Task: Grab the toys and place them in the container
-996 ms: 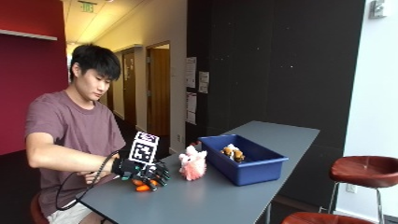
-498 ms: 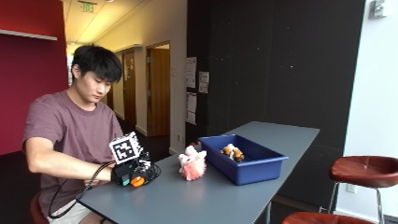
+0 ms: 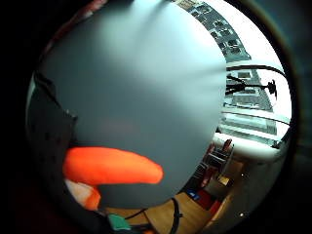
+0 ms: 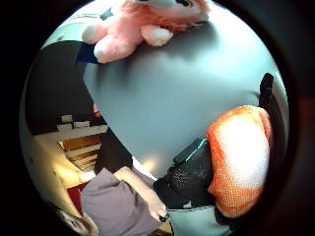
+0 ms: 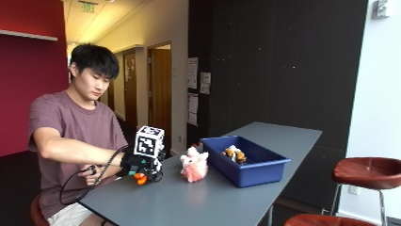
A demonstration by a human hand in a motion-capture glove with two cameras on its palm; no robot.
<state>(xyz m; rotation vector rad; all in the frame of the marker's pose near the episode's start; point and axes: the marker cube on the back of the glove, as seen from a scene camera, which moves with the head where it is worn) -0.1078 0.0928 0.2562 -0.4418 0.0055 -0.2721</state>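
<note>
Right hand [image 5: 143, 165] is curling its grip around the orange toy [image 5: 141, 178], just above the desk [image 5: 206, 200]. Pink plush [image 5: 194, 165] is standing between hand and blue container [image 5: 249, 162], touching neither; another toy [image 5: 235, 154] is lying inside the container.

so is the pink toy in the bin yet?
No, the pink toy stands on the table beside the blue bin, outside its wall.
</note>
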